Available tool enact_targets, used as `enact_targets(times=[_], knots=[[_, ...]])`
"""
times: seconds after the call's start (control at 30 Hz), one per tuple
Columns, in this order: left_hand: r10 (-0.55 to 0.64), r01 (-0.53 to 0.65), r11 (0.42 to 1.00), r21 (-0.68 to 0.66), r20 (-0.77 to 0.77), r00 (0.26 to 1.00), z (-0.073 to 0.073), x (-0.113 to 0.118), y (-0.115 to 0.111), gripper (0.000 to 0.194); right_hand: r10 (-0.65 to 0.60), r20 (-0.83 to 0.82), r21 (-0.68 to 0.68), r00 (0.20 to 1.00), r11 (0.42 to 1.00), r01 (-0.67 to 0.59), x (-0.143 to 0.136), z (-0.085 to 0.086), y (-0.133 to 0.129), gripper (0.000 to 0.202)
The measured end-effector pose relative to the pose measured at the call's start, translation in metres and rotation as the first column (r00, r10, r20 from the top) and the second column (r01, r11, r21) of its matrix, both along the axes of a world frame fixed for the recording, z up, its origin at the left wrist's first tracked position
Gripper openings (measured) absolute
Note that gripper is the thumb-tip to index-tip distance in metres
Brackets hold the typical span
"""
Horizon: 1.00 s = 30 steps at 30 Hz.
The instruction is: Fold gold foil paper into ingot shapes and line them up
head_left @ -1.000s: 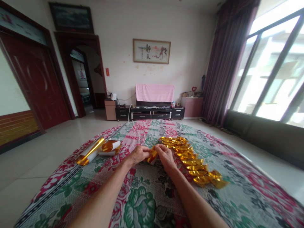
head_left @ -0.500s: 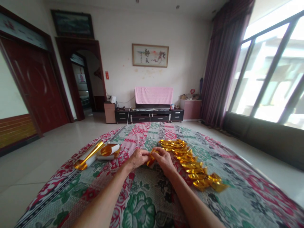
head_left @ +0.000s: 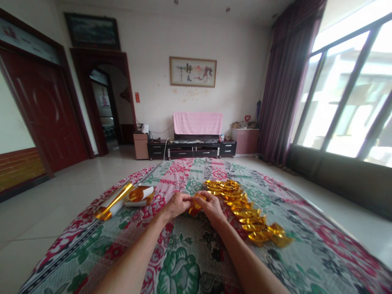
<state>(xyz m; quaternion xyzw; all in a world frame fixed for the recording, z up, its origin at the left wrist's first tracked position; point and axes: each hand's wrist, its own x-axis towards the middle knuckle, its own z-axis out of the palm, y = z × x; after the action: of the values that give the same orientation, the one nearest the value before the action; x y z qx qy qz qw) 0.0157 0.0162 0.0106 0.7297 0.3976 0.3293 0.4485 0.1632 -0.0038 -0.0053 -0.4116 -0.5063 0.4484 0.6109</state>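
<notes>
Between my two hands is a small piece of gold foil paper (head_left: 194, 210), partly hidden by the fingers. My left hand (head_left: 179, 205) pinches its left side with thumb and forefinger. My right hand (head_left: 210, 207) grips the upper right of the same piece, fingers bent over it. Just right of my right hand, a row of folded gold foil ingots (head_left: 247, 213) runs from the far middle toward the near right. To the left lie curled sheets of gold foil paper with white backs (head_left: 114, 201), one rolled (head_left: 141, 193).
A patterned red, green and grey cloth (head_left: 180, 267) covers the round surface under my hands. Beyond it stands a low black TV cabinet (head_left: 183, 152) with a pink cloth (head_left: 198, 123) over the screen. Windows (head_left: 346, 98) and a purple curtain (head_left: 281, 81) are on the right.
The gold foil piece has turned slightly between my fingers and shows a broader face below them. Both hands stay in almost the same place. The ingots and sheets lie as before.
</notes>
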Motion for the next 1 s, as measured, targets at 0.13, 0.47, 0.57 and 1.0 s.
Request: enact_targets(times=[0.13,0.47,0.57,1.0], knots=[[-0.003,0.003,1.0,0.002,0.009,1.0,0.001,0.0,0.0,0.032,0.019,0.018,0.031,1.0,0.999,-0.019,0.001,-0.001,0.001,0.027],[0.003,-0.002,0.999,0.038,-0.028,1.0,-0.005,-0.002,0.003,0.034,0.009,0.015,0.022,1.0,1.0,-0.009,-0.001,0.003,-0.003,0.024],[0.012,-0.012,1.0,0.024,-0.014,1.0,-0.005,-0.001,0.003,0.035,-0.004,0.018,0.016,1.0,1.0,0.004,-0.001,0.003,-0.002,0.026],[0.145,-0.149,0.988,0.027,0.111,0.983,0.009,0.003,-0.002,0.032,0.007,0.042,0.03,0.999,1.0,-0.008,-0.003,0.003,-0.002,0.029]])
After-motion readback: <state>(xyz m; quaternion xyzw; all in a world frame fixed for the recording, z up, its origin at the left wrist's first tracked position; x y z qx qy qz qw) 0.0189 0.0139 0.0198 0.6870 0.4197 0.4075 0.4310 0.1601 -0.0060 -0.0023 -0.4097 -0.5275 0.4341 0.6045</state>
